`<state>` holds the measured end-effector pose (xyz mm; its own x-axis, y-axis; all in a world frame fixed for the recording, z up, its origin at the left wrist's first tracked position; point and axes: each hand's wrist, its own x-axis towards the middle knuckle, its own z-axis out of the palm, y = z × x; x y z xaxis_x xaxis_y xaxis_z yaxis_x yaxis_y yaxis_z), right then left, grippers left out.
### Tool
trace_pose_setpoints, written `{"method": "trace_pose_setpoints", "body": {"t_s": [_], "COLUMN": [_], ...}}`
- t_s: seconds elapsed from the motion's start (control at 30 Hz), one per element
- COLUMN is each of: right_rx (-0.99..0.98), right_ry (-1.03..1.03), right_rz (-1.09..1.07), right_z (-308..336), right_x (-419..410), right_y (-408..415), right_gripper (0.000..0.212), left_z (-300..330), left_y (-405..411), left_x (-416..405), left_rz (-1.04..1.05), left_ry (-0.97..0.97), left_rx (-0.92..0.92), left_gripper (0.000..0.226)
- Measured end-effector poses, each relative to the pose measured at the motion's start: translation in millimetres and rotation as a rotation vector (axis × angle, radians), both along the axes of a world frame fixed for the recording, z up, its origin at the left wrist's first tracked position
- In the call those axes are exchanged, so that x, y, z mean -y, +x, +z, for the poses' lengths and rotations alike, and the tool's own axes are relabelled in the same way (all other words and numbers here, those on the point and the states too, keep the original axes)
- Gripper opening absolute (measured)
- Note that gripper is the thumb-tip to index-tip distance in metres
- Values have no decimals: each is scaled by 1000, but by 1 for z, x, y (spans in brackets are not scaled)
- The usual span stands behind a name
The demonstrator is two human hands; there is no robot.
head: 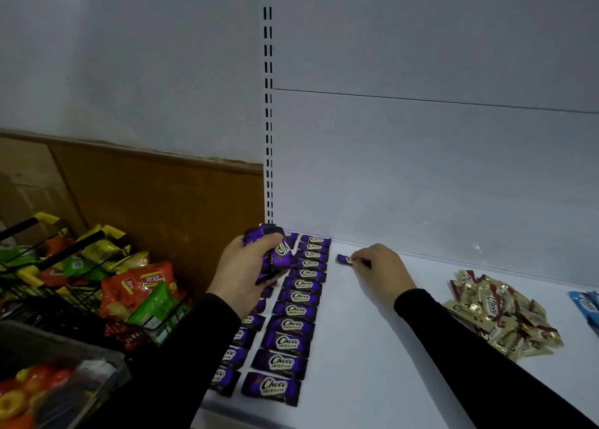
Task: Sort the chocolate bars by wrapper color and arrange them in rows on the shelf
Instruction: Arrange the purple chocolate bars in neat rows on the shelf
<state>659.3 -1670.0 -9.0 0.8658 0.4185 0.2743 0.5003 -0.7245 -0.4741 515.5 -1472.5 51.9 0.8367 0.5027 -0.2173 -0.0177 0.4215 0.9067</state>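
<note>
On the white shelf, two rows of purple Choco bars run from the back wall to the front edge at the left. My left hand grips a bunch of purple bars above the left row, partly hiding it. My right hand pinches a single purple bar lying on the shelf near the back wall, just right of the second row. A loose heap of gold-and-brown Choco bars lies on the shelf at the right. Blue-wrapped bars show at the right edge.
Left of the shelf stands a black wire basket full of orange, green and yellow snack packs. A grey bin with colourful items sits at the lower left. A slotted shelf upright rises at the shelf's back left corner.
</note>
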Motion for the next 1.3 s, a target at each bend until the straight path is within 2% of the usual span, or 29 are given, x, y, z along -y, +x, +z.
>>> {"method": "trace_pose_setpoints", "body": {"t_s": [0.13,0.27,0.47,0.67,0.77,0.87,0.93,1.07,1.17,1.3], "right_rx": [25,60,63,27,-3,-38,-115,-376,-529,-564], "right_ry": [-55,-75,-26,-13,61,169,317,672,693,728], "right_rz": [-49,-63,-139,-175,-188,-131,-69,159,257,294], "right_z": [-7,-12,-15,-15,-14,-6,5,35,44,45], "right_x": [-9,-14,-23,-27,-23,-17,-15,-22,-25,-21], "right_y": [22,35,41,43,39,25,3,-52,-77,-87], "right_gripper": [25,30,41,28,24,9,19,21,38,20], "left_z": [-1,-4,-8,-7,-7,-7,-6,-7,-10,-10], "left_y": [3,7,10,11,11,11,11,11,9,7], "left_x": [-12,-19,-20,-18,-15,-10,-3,15,28,38], "left_rz": [17,27,21,7,-6,-33,-64,-114,-137,-147], "left_ry": [13,3,4,16,28,23,26,8,3,-56], "left_rx": [4,11,8,8,3,-2,-13,-25,-16,-40], "left_gripper": [25,20,25,24,22,27,29,40,37,39]}}
